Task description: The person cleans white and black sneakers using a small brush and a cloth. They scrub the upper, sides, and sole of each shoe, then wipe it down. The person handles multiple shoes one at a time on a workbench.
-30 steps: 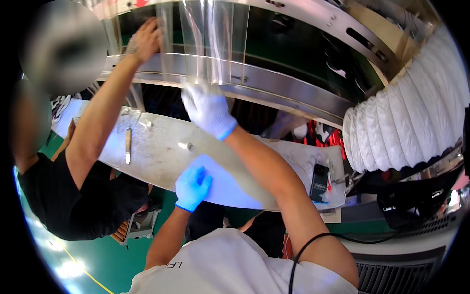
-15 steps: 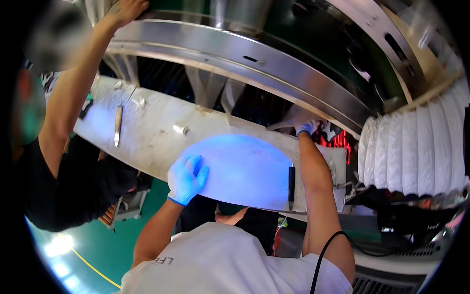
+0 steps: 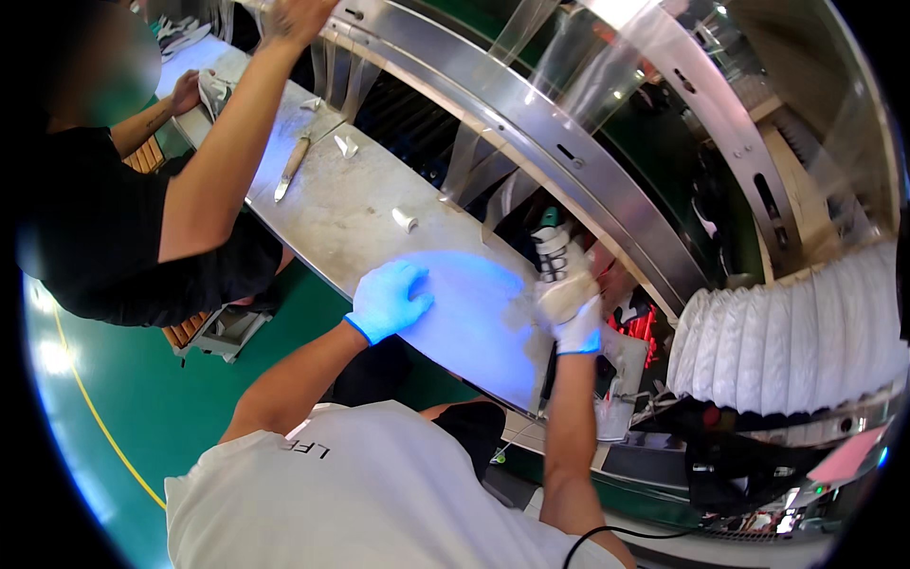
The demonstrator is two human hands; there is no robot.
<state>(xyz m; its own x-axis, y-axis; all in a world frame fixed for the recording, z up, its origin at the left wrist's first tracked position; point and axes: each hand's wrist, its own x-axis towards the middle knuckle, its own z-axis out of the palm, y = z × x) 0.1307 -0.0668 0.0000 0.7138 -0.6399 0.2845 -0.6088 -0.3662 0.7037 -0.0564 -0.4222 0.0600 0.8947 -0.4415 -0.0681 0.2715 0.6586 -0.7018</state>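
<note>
My right hand (image 3: 579,330), in a white glove, grips a white shoe (image 3: 556,264) with black lacing and a green end that points away from me. The shoe is held up over the far right side of the worktable (image 3: 355,232), blurred by motion. My left hand (image 3: 387,299), gloved too, rests at the table's near edge beside a patch of blue light. Its fingers are spread and nothing is in them. A dark slim tool (image 3: 549,377) lies near my right wrist, only partly visible.
A wooden-handled knife (image 3: 292,171) and small white scraps (image 3: 405,220) lie on the table. Left of me, a co-worker's hand (image 3: 186,92) holds another shoe (image 3: 215,92). A metal-framed machine (image 3: 531,142) with clear hanging strips runs along the far side; a white ribbed duct (image 3: 787,346) stands at right.
My right hand has come back from under the machine's frame with the shoe in it. The view has turned rightward. The co-worker's shoe and second hand have come into view.
</note>
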